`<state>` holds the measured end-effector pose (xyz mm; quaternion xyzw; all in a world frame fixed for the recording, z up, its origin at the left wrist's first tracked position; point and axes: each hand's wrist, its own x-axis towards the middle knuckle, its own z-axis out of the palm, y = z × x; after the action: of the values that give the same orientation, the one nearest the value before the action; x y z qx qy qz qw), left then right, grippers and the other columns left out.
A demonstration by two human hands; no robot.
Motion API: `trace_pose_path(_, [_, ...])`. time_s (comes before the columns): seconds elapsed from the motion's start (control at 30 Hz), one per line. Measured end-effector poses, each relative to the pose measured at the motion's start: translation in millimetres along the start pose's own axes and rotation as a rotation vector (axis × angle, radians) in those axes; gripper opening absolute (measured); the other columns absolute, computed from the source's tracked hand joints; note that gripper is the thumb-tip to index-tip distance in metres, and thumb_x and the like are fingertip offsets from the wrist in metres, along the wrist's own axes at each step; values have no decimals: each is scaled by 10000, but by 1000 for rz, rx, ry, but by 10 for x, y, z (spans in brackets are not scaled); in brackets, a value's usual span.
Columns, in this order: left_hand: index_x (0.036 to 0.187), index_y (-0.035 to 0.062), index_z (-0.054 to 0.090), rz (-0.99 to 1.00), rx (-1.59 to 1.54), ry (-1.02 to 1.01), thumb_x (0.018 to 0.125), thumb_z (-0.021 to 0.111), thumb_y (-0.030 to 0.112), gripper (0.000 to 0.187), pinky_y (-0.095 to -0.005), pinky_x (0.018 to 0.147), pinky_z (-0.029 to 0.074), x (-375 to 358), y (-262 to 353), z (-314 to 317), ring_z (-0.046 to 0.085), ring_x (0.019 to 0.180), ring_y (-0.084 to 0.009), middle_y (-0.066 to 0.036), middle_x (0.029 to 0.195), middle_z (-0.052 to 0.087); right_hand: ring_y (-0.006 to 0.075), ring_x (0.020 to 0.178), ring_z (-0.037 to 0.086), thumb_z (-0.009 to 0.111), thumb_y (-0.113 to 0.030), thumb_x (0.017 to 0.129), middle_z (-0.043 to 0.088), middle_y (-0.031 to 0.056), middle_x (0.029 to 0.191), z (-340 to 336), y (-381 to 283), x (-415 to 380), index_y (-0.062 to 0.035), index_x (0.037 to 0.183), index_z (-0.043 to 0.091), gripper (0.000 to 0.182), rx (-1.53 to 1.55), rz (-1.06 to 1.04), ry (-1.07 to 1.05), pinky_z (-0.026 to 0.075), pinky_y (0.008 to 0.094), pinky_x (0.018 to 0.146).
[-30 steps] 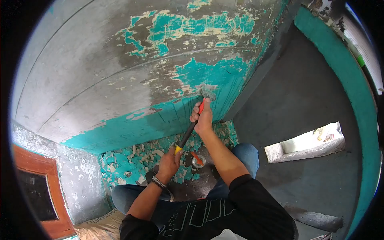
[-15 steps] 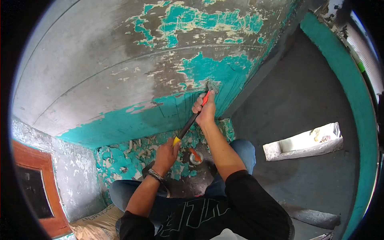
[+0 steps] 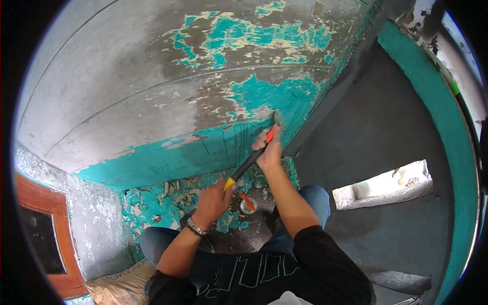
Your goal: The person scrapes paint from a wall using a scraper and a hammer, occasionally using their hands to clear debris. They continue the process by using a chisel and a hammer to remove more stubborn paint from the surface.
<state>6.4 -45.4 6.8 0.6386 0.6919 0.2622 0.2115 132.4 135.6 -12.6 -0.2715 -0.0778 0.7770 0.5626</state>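
Note:
A long-handled scraper (image 3: pixel 250 161), black with a red neck and a yellow end, slants up to the wall (image 3: pixel 112 91). My right hand (image 3: pixel 270 151) is wrapped around the handle near the red neck. Lower down, my left hand (image 3: pixel 212 206), with a metal band on its wrist, grips the yellow end. The grey blade meets the teal paint (image 3: pixel 168 160), close to a ragged edge where bare grey shows. Part of the blade is blurred.
Peeled paint flakes (image 3: pixel 157 206) cover the floor along the wall's foot. Between my legs stands a small round container (image 3: pixel 248 205) with an orange object in it. A paper sack (image 3: pixel 122 282) lies at lower left, near a brown wooden frame (image 3: pixel 63 223). A dark wall with an opening (image 3: pixel 384 185) rises at right.
Both hands and the scraper have shifted slightly right and its blade a little lower in view. A pale bare patch now shows left of the blade. The grip is unchanged.

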Motion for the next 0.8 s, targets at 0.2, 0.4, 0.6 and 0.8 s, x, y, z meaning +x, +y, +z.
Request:
trace_pose_path(0.2, [918,-1,496,-116,-43,-43,934,527,277,280,-483,517,461,-200,-216,192,594,599,-414,-215,631,581,93,483,356,364,-524,971,408,-26,643,-42,223,-71,-121,846,458,432,-93,56,-42,319,264,475])
trace_pose_path(0.4, [916,-10,480,-72,27,-5,938,521,281,294,-491,511,451,-25,-263,268,593,603,-423,-226,621,574,94,457,349,375,-536,962,397,-24,627,27,180,62,-116,849,457,444,-117,2,-50,309,275,434])
trace_pose_path(0.6, [933,-27,484,-83,-73,-20,936,524,287,317,-490,506,458,-149,-292,339,588,593,-428,-234,626,578,90,442,339,394,-537,956,396,-26,622,15,185,9,-117,847,460,438,-149,17,-37,294,267,411])
trace_pose_path(0.8, [957,-29,490,-54,-34,-1,932,533,292,325,-499,501,450,45,-311,295,587,598,-434,-238,622,573,94,421,330,397,-546,950,382,-29,596,48,161,115,-123,837,459,442,-104,-64,-33,282,265,400])
